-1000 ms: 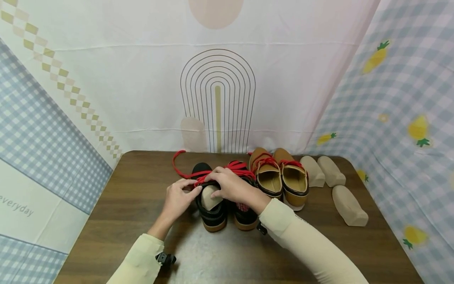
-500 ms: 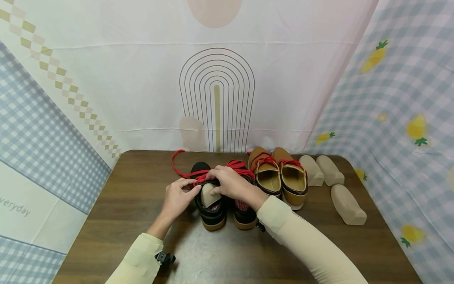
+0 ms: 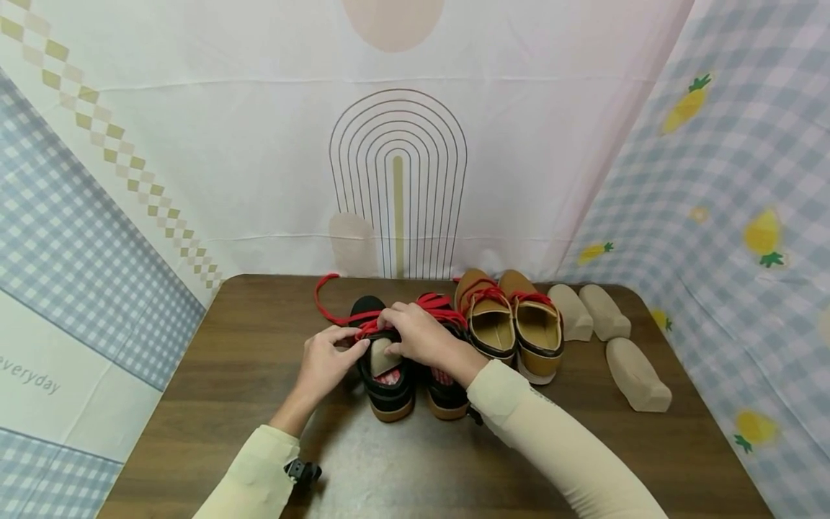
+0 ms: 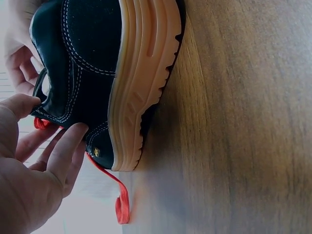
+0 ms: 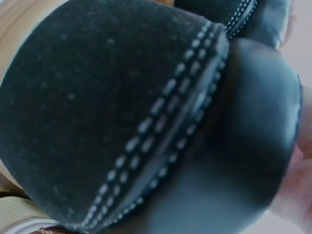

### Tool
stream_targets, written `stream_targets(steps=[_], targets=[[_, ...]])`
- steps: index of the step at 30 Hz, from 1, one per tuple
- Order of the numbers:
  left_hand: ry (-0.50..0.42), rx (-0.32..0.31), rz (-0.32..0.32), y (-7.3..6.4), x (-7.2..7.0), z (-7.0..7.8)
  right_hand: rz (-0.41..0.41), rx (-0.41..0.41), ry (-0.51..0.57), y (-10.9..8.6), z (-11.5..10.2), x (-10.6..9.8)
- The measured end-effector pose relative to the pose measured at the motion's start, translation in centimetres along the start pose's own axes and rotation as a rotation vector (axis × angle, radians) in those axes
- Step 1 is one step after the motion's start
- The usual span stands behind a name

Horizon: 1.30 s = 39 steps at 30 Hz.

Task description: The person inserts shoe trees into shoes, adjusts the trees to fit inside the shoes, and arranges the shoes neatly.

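A black shoe (image 3: 391, 398) with a gum sole and red laces (image 3: 367, 315) stands at the table's middle, toe away from me. Inside its opening sits a beige molded shoe insert (image 3: 384, 356), red patterned lining showing behind it. My left hand (image 3: 327, 362) grips the shoe's left side at the tongue; in the left wrist view its thumb (image 4: 24, 105) lies at the tongue's edge. Curled over the tongue and laces is my right hand (image 3: 421, 337), thumb against the insert. The black heel (image 5: 97, 97) fills the right wrist view, hiding most of that hand.
Close on the right stands a second black shoe (image 3: 447, 404). Beyond it is a tan pair, one left shoe (image 3: 493, 331) and one right shoe (image 3: 540, 346). Three beige inserts lie on the wooden table (image 3: 259, 324) farther right, the nearest insert (image 3: 638, 378) apart from the others.
The insert has slid forward into the black shoe, uncovering red patterned lining behind it. Both hands stay nearly in the same place.
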<state>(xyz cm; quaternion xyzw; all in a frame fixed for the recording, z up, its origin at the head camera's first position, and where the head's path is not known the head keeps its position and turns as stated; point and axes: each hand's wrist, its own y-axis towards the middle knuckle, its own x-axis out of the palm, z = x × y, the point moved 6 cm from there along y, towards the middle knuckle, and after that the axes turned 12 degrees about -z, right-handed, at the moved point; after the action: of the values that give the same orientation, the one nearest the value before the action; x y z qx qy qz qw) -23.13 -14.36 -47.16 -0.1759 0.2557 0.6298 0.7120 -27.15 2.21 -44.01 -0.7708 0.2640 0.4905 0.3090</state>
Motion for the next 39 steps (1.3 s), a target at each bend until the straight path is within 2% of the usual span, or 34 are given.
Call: stream_targets(steps=[12, 17, 34, 39], targets=[[0.016, -0.008, 0.007, -0.22, -0.03, -0.21, 0.016, 0.012, -0.037, 0.35, -0.62, 0.17], [0.022, 0.003, 0.001, -0.13, 0.0, -0.21, 0.048, 0.022, -0.062, 0.52, -0.66, 0.12], [0.019, 0.001, 0.008, -0.07, 0.1, -0.26, 0.121, -0.018, -0.144, 0.39, -0.91, 0.63], [0.007, -0.001, -0.004, 0.02, 0.16, -0.18, 0.108, -0.037, -0.161, 0.42, -0.68, 0.6]])
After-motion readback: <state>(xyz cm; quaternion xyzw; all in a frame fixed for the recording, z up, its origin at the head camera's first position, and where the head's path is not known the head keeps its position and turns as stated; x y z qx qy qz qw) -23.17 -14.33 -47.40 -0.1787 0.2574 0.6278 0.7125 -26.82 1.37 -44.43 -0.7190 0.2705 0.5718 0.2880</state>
